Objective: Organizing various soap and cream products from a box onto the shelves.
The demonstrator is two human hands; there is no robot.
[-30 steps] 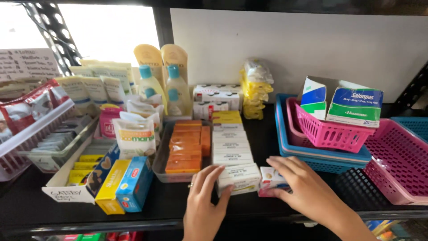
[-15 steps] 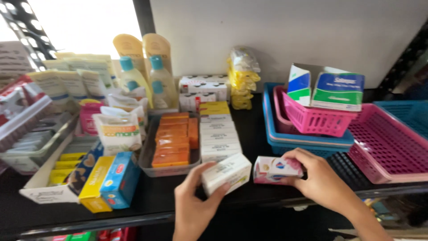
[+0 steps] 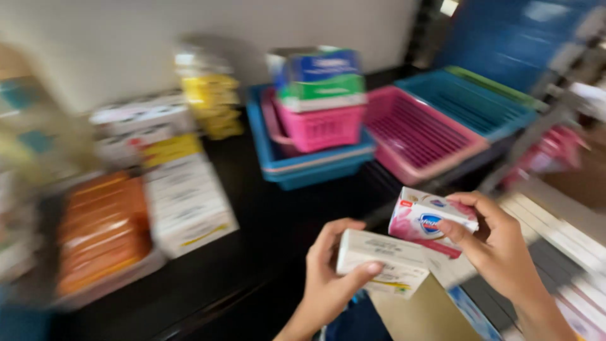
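Two soap boxes: white box (image 3: 383, 263), pink box (image 3: 429, 221), one in each of the hands.

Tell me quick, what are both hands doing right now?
Left hand: closed on a white box.
Right hand: closed on a pink and white box.

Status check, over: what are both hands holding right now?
Left hand shut on white rectangular carton. Right hand shut on pink-and-white rectangular carton. Both lifted off black shelf; cartons close together, nothing between them.
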